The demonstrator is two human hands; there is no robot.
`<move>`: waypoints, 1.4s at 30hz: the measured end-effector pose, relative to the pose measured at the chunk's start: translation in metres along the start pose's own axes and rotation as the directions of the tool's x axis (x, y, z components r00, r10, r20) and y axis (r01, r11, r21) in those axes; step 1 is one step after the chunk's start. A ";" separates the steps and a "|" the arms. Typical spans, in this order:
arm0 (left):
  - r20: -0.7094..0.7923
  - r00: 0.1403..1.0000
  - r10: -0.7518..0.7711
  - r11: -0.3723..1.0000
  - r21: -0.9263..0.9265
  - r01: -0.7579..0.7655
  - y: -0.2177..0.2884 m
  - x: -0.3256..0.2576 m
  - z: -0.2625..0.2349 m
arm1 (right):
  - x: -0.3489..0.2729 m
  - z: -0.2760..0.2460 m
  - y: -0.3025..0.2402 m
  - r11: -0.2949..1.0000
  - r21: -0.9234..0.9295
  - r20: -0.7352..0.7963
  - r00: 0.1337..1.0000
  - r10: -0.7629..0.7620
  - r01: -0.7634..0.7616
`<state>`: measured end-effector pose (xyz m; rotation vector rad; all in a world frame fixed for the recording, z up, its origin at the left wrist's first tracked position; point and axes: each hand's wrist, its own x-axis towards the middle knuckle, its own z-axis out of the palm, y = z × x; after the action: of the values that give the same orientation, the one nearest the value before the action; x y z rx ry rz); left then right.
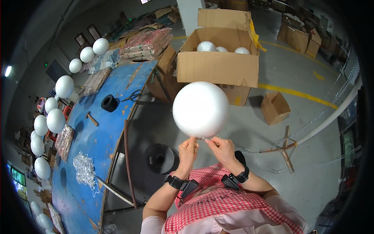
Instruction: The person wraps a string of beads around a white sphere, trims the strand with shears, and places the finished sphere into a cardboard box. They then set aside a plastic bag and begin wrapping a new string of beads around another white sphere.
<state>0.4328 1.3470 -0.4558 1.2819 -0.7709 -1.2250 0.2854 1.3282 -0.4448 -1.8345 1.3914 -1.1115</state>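
Note:
A large smooth white ball (201,110) is in front of me, just beyond my fingertips. My left hand (187,154) and my right hand (224,151) come together at its near underside. Their fingers are pinched on a thin silver strand (200,138), a short piece of which shows between the fingertips. What holds the ball up is hidden. A silver trim strand (249,150) runs in from the right and passes out of sight near my right wrist. Both wrists wear black straps with small devices.
Ahead, an open carton (218,67) holds several silver-patterned balls. A small open box (275,108) stands on the floor, right. On the left, a blue table (105,134) carries scissors (134,96), a hammer (92,118), black tape (109,103) and silver strands (84,168). White balls (56,121) hang beyond.

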 end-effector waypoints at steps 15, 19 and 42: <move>-0.070 0.995 0.067 0.987 0.151 -0.056 -0.010 0.006 -0.004 | 0.000 0.020 -0.002 0.968 -0.194 -0.047 0.984 -0.172 0.160; -0.106 0.993 0.058 0.998 0.013 -0.057 -0.002 0.013 -0.011 | -0.001 0.021 0.023 0.966 -0.213 0.116 0.986 -0.123 0.145; -0.069 0.997 0.020 0.998 -0.058 -0.024 0.012 0.002 -0.014 | 0.009 0.002 0.008 0.936 0.003 0.000 0.936 -0.353 0.353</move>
<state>0.4497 1.3477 -0.4470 1.2574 -0.6928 -1.1715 0.2841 1.3171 -0.4494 -2.1377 1.0807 -1.2841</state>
